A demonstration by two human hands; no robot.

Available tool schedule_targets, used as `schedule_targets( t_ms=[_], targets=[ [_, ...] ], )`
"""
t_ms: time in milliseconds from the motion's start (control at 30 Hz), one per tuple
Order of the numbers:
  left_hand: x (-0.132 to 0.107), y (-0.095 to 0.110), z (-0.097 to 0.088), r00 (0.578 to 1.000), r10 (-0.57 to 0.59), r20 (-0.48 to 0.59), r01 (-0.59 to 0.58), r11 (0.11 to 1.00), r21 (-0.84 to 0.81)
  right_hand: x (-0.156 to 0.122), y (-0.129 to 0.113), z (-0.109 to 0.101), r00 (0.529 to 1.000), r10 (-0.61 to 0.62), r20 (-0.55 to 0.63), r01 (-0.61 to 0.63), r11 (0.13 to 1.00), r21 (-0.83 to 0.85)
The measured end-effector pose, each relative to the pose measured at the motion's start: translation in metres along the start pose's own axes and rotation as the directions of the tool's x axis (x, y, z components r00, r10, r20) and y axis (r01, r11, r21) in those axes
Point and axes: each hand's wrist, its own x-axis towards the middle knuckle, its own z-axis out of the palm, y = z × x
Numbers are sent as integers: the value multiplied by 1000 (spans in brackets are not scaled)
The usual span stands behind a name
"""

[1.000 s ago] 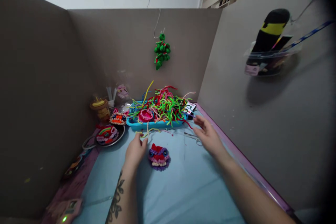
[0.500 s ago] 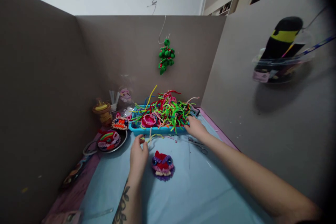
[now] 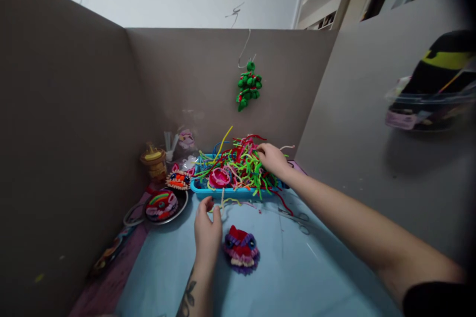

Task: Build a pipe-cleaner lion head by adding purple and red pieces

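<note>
My left hand (image 3: 207,230) rests on the light blue mat (image 3: 282,277), its fingertips pinched on a pale yellow-green pipe cleaner (image 3: 226,202) lying in front of the blue tray (image 3: 208,190). Just right of that hand sits a small red and purple pipe-cleaner figure (image 3: 241,253). My right hand (image 3: 272,159) reaches into the tangle of coloured pipe cleaners (image 3: 241,163) heaped in the tray, fingers curled down among the strands. What they grip, if anything, is hidden.
Brown cardboard walls enclose the mat on three sides. A green figure (image 3: 249,84) hangs on the back wall. Left of the tray stand a small jar (image 3: 153,161), an orange figure (image 3: 178,180) and a plate (image 3: 180,208) with another figure. Scissors (image 3: 301,223) lie on the mat; a clear tub (image 3: 431,104) is fixed to the right wall.
My right hand has moved from above the mat near the scissors forward into the pipe-cleaner pile. The left hand stayed by the figure, and the camera shifted a little.
</note>
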Motion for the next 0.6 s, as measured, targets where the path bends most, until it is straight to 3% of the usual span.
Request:
schedule_targets(
  t_ms=[133, 333, 467, 600],
  targets=[
    [4, 1, -11, 995, 88, -46, -80, 985, 154, 48, -18, 8, 1000, -8, -13, 7, 998, -58],
    [6, 4, -16, 994, 98, -49, -90, 986, 143, 79, -17, 17, 1000, 15, 25, -12, 994, -113],
    [4, 9, -14, 992, 124, 6, -124, 984, 132, 94, -7, -4, 996, 66, -65, -73, 990, -117],
    [4, 12, -15, 992, 125, 21, -126, 986, 113, 97, 6, -37, 945, 164, -281, -181, 983, -36]
  ],
)
